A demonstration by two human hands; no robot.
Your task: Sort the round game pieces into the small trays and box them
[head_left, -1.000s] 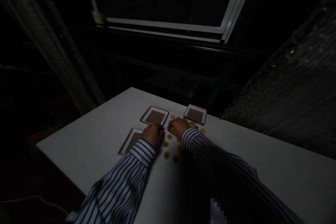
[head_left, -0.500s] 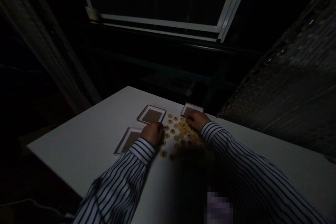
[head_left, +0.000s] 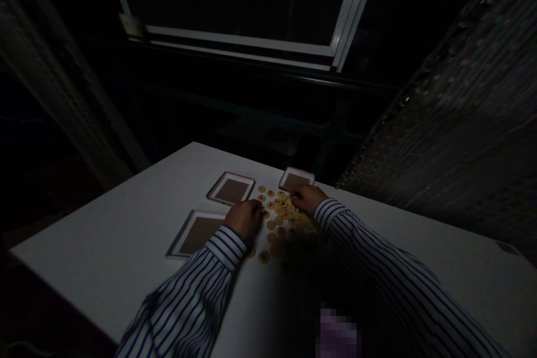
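Observation:
Round, pale wooden Chinese chess pieces [head_left: 280,211], some marked in red and some in black, lie loose and heaped between my hands. My right hand [head_left: 309,198] reaches in at the heap's far right side, fingers bent down among the pieces. At the left edge of the spread, my left hand [head_left: 244,218] is closed, its knuckles turned up. What either set of fingertips holds, if anything, is hidden in the dim light. Beside my left wrist lies a shallow open tray [head_left: 178,242], partly covered by that hand and sleeve.
Two more shallow trays lie beyond: one at the back left [head_left: 212,190], another behind my right hand [head_left: 312,175]. All rest on a white table [head_left: 109,240] in a dark room. A textured panel [head_left: 444,89] rises on the right; a window frame [head_left: 239,41] is ahead.
The view has shifted slightly, so the table and trays appear further left. My left hand has moved nearer over the left pieces, covering some. My right hand stays at the heap.

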